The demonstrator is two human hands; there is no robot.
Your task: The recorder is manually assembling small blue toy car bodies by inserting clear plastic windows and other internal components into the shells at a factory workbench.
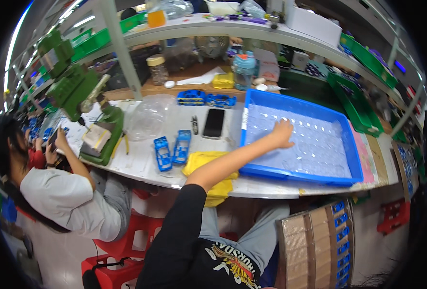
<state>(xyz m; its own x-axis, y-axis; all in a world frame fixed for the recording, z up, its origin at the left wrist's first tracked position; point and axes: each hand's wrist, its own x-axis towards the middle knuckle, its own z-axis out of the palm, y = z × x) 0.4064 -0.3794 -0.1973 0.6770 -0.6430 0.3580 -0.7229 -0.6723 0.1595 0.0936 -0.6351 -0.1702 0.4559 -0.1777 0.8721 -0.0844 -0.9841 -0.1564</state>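
Note:
My left hand (283, 134) reaches across to the right, over a blue plastic tray (302, 179). Its fingers look apart, at or just above the rows of clear plastic parts (314, 153) lying in the tray. I see nothing held in it, though the fingertips are small in the picture. My right hand is out of view. Left of the tray lie a black phone (214, 123), two blue toy cars (162, 154) near the table's front, and two more blue toy car bodies (191, 98) farther back. A yellow cloth (201, 163) sits under my forearm.
A green hand press (105, 130) stands at the left, beside a seated person (69, 197). Behind the tray are a blue-lidded bottle (244, 72) and a jar (157, 70). A shelf (252, 30) crosses above. A partitioned cardboard tray (314, 245) with blue pieces stands at lower right.

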